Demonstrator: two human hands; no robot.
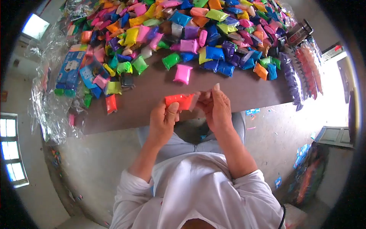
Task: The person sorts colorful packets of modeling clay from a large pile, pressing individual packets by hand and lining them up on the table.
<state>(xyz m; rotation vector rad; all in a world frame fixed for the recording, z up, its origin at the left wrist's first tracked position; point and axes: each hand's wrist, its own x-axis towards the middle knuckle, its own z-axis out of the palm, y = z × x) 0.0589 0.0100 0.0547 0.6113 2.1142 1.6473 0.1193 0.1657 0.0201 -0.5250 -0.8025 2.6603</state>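
My left hand (164,117) grips a red-orange packet (179,102) near the table's front edge, its thumb pressed on the front. The packet's clear wrapper end (194,102) points toward my right hand (216,105). The fingers of my right hand are bent beside that end, with the thumb pointing up; whether they pinch the wrapper cannot be made out. Just beyond, a pink packet (183,74) lies on the brown table (152,82).
Many coloured packets (188,45) are heaped across the table's far side. Clear plastic wrap (45,84) and a blue box (71,68) lie at the left. A dark cup (299,33) and long purple (291,78) and red bags (308,68) are at the right.
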